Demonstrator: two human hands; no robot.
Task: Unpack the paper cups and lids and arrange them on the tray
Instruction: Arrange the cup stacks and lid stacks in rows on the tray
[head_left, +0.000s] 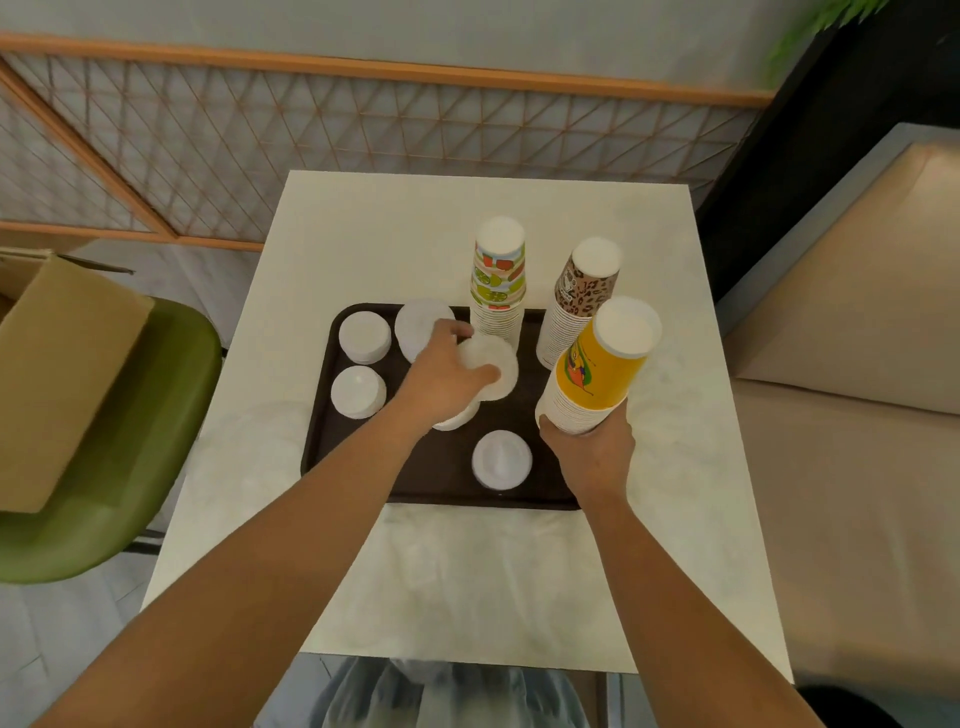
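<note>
While the right hand (589, 452) clamps the yellow cup stack (597, 369) at the tray's (441, 478) right edge, the left hand (441, 379) pinches apparently several white lids (491, 366) mid-tray.

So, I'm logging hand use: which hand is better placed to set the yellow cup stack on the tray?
Right hand: it already grips the yellow paper cup stack at the dark tray's right edge.

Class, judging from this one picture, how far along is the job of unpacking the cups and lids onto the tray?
Done: two cup stacks, fruit-print and leopard-print, stand at the tray's far edge, with several lid piles on it. In hand: the left hand holds a lid over the tray; the right hand grips the yellow cup stack. Left: setting both down.
</note>
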